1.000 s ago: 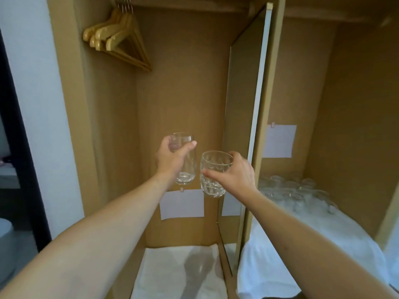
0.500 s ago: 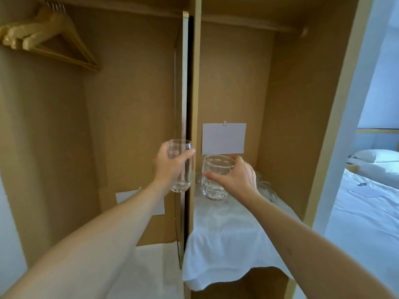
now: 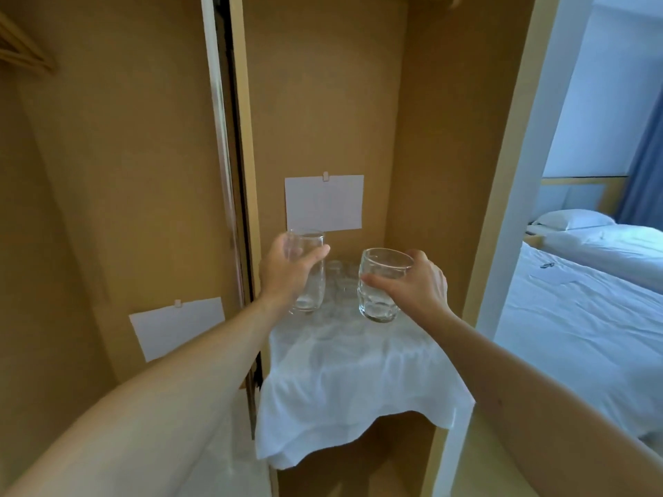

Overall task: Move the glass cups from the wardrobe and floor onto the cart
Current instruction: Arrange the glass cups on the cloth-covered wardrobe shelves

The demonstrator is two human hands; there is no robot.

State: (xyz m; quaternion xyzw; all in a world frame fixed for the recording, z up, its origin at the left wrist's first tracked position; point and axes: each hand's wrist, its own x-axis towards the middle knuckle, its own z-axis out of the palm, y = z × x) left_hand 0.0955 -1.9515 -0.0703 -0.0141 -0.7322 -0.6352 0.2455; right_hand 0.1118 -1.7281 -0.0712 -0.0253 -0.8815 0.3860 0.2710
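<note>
**Two cups in hand, cart not in view**

Left hand [image 3: 287,278] wraps the tall glass [image 3: 307,272]; right hand [image 3: 416,285] grips the dimpled tumbler [image 3: 382,286] near its rim. Both are held above the white cloth [image 3: 355,382] on the wardrobe shelf. Keep them upright and apart. More glasses [image 3: 339,281] stand behind on the cloth. Door edge [image 3: 229,174] left of the cloth could snag an elbow.
</note>
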